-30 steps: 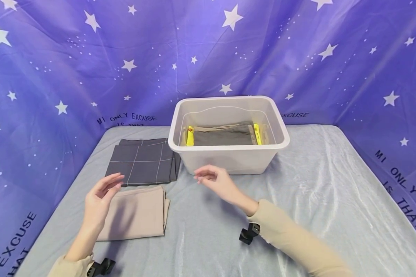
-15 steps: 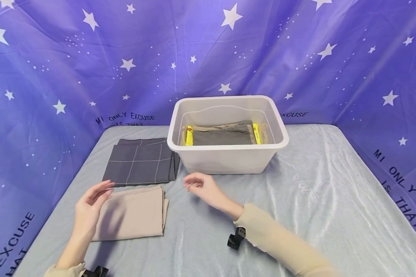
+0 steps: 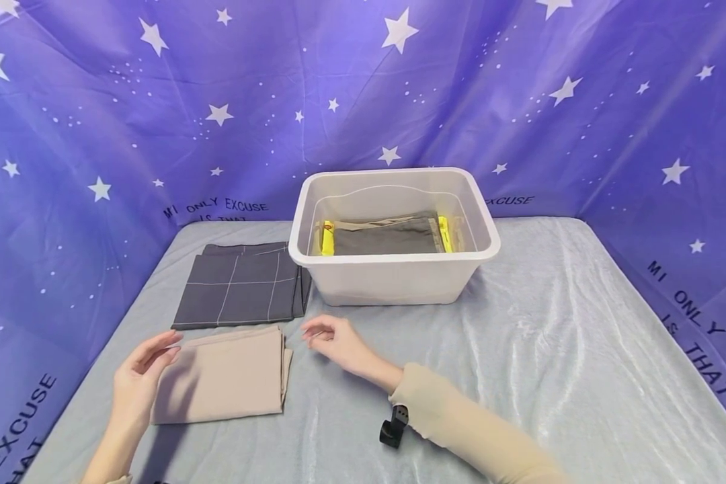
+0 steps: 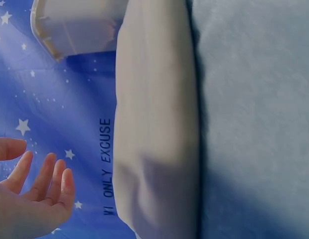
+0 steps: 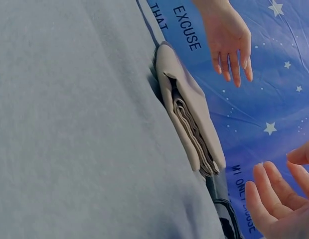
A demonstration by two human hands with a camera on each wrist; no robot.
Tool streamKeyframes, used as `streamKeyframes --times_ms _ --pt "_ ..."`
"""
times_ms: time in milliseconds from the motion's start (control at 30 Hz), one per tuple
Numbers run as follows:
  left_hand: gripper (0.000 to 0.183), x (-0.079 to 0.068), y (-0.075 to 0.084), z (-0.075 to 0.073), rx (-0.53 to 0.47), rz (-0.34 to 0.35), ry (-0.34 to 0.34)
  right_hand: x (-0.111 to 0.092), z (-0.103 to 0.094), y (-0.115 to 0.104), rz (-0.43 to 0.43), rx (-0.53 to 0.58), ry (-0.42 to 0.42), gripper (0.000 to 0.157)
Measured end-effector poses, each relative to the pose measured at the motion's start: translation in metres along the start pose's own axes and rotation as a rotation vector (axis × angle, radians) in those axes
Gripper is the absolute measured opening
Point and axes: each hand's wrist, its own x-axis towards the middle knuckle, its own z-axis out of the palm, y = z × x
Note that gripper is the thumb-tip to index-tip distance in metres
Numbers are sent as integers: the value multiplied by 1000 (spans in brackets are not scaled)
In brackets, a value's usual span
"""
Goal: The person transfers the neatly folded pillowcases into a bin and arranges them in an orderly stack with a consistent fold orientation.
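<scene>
A folded beige cloth lies on the bed-like surface at front left, its stacked layers showing at the right end in the right wrist view. My left hand hovers over its left end with relaxed, slightly bent fingers and nothing in them. To the right of the cloth, my right hand hangs in the air, fingers loosely bent and holding nothing. Behind the beige cloth lies a folded dark grey cloth with thin white grid lines. In the left wrist view the beige cloth fills the middle, beyond the left fingers.
A white plastic bin stands at the back, close to the dark grid cloth. Inside are a folded dark grey-green cloth and a yellow item at either end. A pale blue velvety cover spreads underneath; purple starry curtains enclose the sides.
Both hands have moved left and nearer to the person, the left to the beige cloth's left end, the right from before the bin toward that cloth's right end. The cloths stay put.
</scene>
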Motion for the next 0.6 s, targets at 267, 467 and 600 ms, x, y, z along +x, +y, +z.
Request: streamKeyframes --times_ms 267,467,600 --pt "34 -4 -4 -11 40 -26 19 0 13 6 44 32 -10 28" --pt "32 -6 -3 -15 69 -56 55 0 22 9 104 43 6 30" --pt "32 -7 -2 -17 91 -91 80 -1 26 10 123 53 12 31"
